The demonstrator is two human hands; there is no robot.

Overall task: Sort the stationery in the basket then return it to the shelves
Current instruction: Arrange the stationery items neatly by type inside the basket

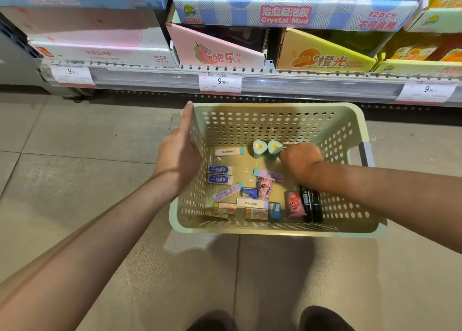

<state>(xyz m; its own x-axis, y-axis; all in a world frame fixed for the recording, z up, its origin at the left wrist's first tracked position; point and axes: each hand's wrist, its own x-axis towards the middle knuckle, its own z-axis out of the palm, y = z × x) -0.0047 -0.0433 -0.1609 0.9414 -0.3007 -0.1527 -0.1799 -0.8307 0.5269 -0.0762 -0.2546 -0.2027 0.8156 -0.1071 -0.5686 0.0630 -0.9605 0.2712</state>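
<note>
Our left hand (178, 153) lies flat against the basket (275, 110) wall on the floor below the shelf (275, 80); right hand (301, 159) reaches inside beside two green egg-shaped items (267, 148), fingers hidden, grip unclear; black markers (311, 203) beneath our forearm.

A pale green perforated basket (272, 120) sits on the tiled floor (75, 135) just in front of the shelf (250, 80). The left hand (178, 155) rests flat against the basket's left wall. Inside the basket, the right hand (300, 159) reaches down beside two green egg-shaped items (267, 148); two black markers (311, 203) lie near its right wall.
</note>
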